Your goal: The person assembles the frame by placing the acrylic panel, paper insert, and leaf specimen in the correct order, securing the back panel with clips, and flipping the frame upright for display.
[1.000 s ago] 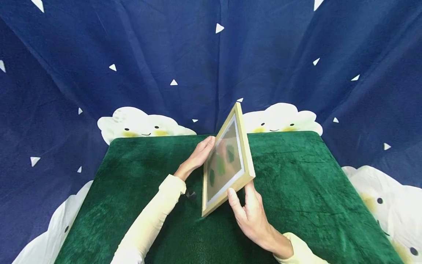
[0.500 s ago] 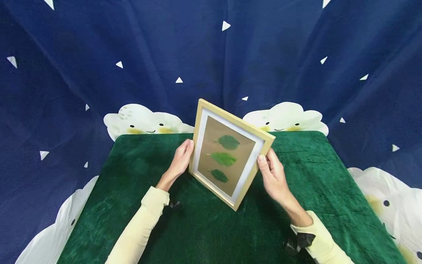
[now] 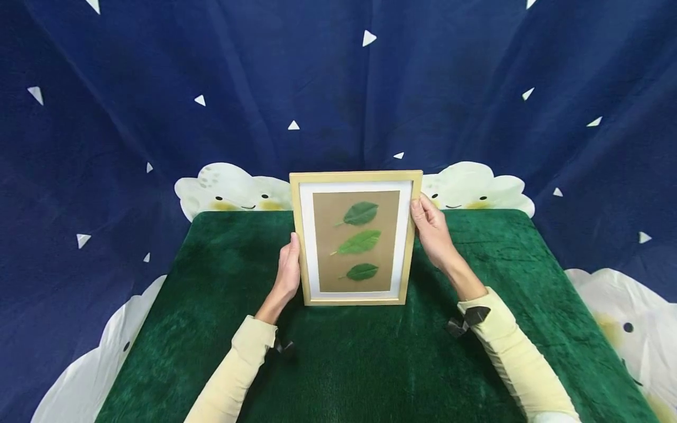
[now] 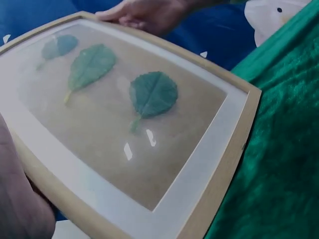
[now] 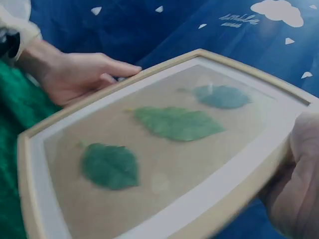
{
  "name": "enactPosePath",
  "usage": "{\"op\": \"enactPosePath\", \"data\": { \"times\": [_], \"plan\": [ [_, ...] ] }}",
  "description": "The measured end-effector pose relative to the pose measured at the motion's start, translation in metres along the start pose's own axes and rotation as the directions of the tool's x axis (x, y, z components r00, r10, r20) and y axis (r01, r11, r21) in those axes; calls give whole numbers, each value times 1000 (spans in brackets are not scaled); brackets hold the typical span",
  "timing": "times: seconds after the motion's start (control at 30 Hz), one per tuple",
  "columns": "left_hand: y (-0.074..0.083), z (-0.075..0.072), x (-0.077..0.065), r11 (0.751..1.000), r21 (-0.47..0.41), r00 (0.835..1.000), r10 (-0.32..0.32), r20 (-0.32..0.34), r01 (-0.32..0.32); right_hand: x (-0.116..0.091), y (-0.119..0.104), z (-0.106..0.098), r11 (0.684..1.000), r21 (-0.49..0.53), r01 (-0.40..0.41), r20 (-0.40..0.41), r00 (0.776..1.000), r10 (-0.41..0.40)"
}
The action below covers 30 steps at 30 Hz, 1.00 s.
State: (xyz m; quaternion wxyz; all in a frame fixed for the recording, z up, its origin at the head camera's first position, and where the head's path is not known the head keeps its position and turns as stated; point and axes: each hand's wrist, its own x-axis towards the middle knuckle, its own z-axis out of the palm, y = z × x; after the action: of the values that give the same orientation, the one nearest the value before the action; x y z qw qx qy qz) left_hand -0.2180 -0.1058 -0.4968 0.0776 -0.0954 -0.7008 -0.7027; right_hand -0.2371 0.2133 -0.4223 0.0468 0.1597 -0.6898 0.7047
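Observation:
A picture frame (image 3: 349,298) of pale wood stands nearly upright at the middle of the head view, its front facing me. Behind its clear front, a white mat (image 3: 309,247) surrounds brown backing with three green leaves (image 3: 359,242) one above another. My left hand (image 3: 288,267) grips the frame's left side, thumb along the edge and fingers hidden behind. My right hand (image 3: 433,232) grips the right side higher up, near the top corner, thumb on the front. Both wrist views show the frame (image 4: 239,134) close up, with glare on its front. Whether its lower edge touches the cloth I cannot tell.
A dark green plush cloth (image 3: 349,364) covers the table. Behind it hangs a blue curtain (image 3: 254,70) with white triangles and smiling clouds (image 3: 233,188). Dark straps (image 3: 471,320) sit at the sleeve cuffs.
The frame has turned from a steep sideways angle, through a tilt, to face me squarely and level. My right hand has risen from its lower corner to the upper right side.

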Motion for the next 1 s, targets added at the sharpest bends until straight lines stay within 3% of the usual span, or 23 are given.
{"op": "enactPosePath", "data": {
  "times": [0.13,0.23,0.4,0.53,0.7,0.87,1.0],
  "plan": [
    [-4,4,1,999,-3,998,-49,41,49,-10,21,9,984,-73,-161,-43,987,158],
    [-9,7,0,995,-30,993,-90,72,92,-26,40,13,960,-64,-274,13,961,276],
    [-16,14,-4,986,-80,988,-143,56,148,-48,64,10,938,4,-346,86,935,344],
    [-16,16,-7,992,-15,992,-125,15,125,-59,73,9,944,6,-331,65,942,330],
    [-11,10,-15,991,130,1000,-19,-13,21,-67,71,7,962,-94,-257,-9,966,258],
    [-9,1,-26,979,192,998,62,14,-64,-72,66,3,953,-261,-150,-58,988,140],
    [-11,-2,-30,973,203,994,101,42,-108,-73,65,1,947,-309,-94,-55,995,80]
  ]
}}
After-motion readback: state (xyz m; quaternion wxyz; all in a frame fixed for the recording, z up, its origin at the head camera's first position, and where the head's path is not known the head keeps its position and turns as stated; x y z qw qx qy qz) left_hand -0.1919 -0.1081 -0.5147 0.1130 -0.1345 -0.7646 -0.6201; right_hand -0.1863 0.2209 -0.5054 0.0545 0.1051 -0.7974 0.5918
